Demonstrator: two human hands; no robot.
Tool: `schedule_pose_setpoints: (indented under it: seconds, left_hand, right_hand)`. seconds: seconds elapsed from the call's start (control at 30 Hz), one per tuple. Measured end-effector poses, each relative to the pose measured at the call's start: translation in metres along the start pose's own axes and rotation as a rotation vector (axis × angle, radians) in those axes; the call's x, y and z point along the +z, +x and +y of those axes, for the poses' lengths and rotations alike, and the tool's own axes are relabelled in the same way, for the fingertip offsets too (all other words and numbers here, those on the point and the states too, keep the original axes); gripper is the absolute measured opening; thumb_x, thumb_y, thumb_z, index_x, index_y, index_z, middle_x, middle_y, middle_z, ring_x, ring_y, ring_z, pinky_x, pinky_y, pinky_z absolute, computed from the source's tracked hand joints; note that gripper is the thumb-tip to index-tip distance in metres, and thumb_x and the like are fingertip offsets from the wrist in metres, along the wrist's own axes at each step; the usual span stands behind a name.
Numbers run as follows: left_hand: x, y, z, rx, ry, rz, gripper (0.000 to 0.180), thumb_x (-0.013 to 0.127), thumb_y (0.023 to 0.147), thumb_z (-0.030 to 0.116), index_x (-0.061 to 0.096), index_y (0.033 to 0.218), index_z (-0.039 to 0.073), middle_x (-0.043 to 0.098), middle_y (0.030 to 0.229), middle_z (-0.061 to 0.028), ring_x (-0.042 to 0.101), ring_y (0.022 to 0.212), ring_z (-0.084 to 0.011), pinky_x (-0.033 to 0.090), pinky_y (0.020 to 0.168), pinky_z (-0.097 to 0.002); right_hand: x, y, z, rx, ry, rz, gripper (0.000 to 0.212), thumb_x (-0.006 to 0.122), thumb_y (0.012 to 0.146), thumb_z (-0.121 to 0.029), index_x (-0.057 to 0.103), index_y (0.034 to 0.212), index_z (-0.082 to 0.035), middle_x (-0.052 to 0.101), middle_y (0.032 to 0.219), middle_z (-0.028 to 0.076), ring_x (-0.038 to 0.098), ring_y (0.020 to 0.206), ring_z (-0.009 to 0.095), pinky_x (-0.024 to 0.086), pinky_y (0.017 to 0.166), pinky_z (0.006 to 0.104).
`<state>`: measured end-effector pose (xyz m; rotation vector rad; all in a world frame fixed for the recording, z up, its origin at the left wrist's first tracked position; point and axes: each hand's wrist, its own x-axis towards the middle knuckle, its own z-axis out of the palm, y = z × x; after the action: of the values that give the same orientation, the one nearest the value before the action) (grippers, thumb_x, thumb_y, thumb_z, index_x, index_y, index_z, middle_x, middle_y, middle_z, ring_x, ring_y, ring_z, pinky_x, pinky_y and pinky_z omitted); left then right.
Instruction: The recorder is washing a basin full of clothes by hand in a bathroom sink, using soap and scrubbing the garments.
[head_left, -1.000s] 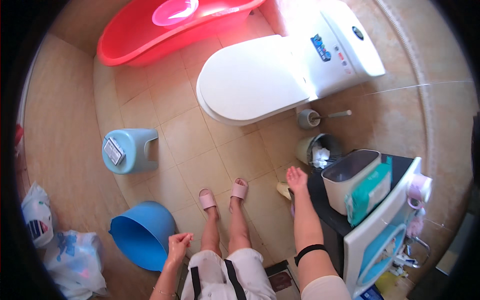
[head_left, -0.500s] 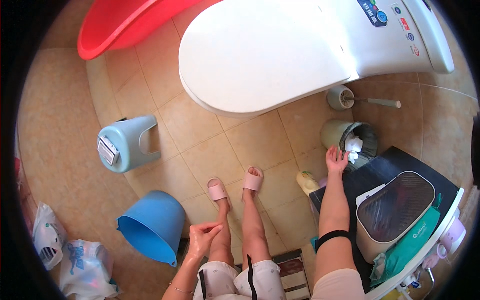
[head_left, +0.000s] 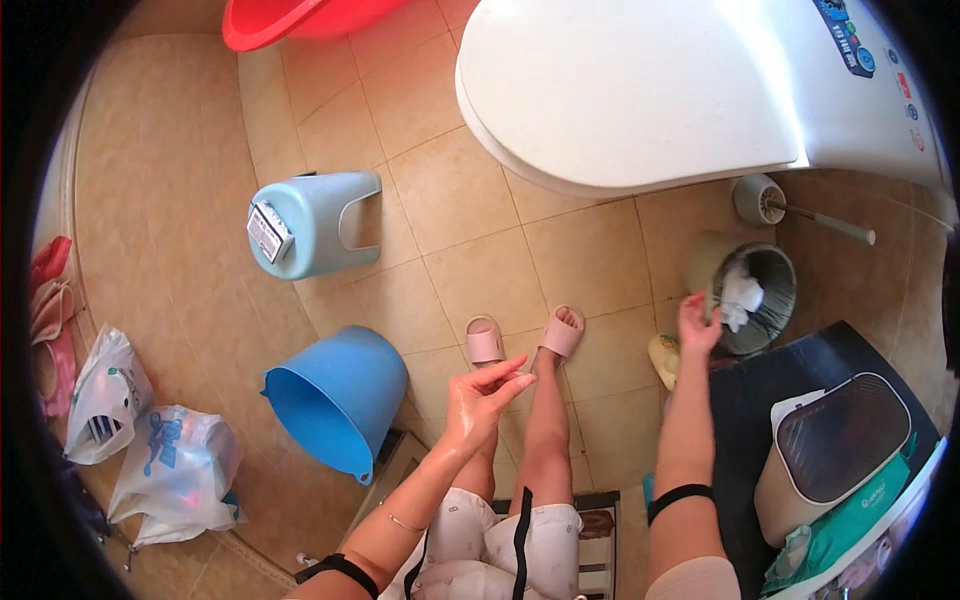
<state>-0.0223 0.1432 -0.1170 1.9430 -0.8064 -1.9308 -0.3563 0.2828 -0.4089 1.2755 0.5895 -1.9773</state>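
My right hand (head_left: 698, 325), fingers apart and holding nothing, is beside the near rim of a grey trash bin (head_left: 785, 280). Crumpled white paper (head_left: 740, 297) lies in the bin's dark liner. In front of my body is my left hand (head_left: 487, 398), its skin shiny as if wet. Thumb and index finger come close together there; anything small between them is too unclear to name. Below my left hand are my knees and the pink slippers (head_left: 485, 340) on the tiled floor.
At left stand a blue bucket (head_left: 370, 400), tipped toward me, and a light-blue stool (head_left: 335, 255) with a small box (head_left: 268, 232) on it. White plastic bags (head_left: 180, 480) lie farther left. A toilet (head_left: 620, 100), brush (head_left: 825, 222) and black-topped stand (head_left: 735, 420) are ahead and right.
My left hand has risen forward and right, its index finger straighter. The view has shifted, so the room's things sit elsewhere in it. My right hand stays beside the bin.
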Motion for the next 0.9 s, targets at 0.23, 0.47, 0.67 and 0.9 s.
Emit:
schedule_pose_setpoints:
  seconds: [0.23,0.47,0.67,0.9]
  left_hand:
    - [-0.005,-0.008,-0.005,0.101,-0.14,-0.099,0.048,0.065,0.078,-0.005,0.05,0.124,-0.002,0.066,0.086,-0.0071,0.06,0.079,-0.0078,0.047,0.075,-0.0216]
    - [-0.044,-0.017,-0.01,0.196,0.113,0.005,0.057,0.068,0.077,-0.001,0.046,0.129,0.002,0.066,0.079,-0.0044,0.054,0.067,-0.0039,0.048,0.065,-0.0211]
    - [-0.048,-0.031,-0.006,0.464,0.59,0.002,0.067,0.072,0.072,0.003,0.044,0.133,0.009,0.067,0.078,-0.0033,0.052,0.061,-0.0048,0.047,0.059,-0.0219]
    - [-0.084,-0.063,0.002,0.354,0.293,-0.04,0.066,0.073,0.07,0.005,0.047,0.131,0.01,0.066,0.09,-0.0114,0.059,0.072,-0.0165,0.049,0.067,-0.028]
  right_hand:
    - [-0.06,-0.076,0.125,0.175,-0.223,0.17,0.046,0.064,0.082,-0.035,0.052,0.102,0.004,0.06,0.095,0.012,0.059,0.086,0.024,0.047,0.075,0.0304]
    - [0.008,-0.252,0.231,-0.097,-1.88,-0.751,0.028,0.068,0.078,-0.023,0.067,0.1,-0.006,0.061,0.088,0.006,0.057,0.077,0.021,0.045,0.072,0.0295]
    - [0.05,-0.287,0.24,-0.253,-2.095,-1.134,0.014,0.071,0.07,-0.015,0.07,0.081,-0.006,0.062,0.077,0.009,0.057,0.073,0.023,0.045,0.067,0.0316]
    - [0.13,-0.291,0.246,-0.121,-1.921,-1.325,0.007,0.071,0.069,-0.009,0.066,0.071,-0.004,0.061,0.071,0.007,0.057,0.066,0.018,0.045,0.06,0.0298]
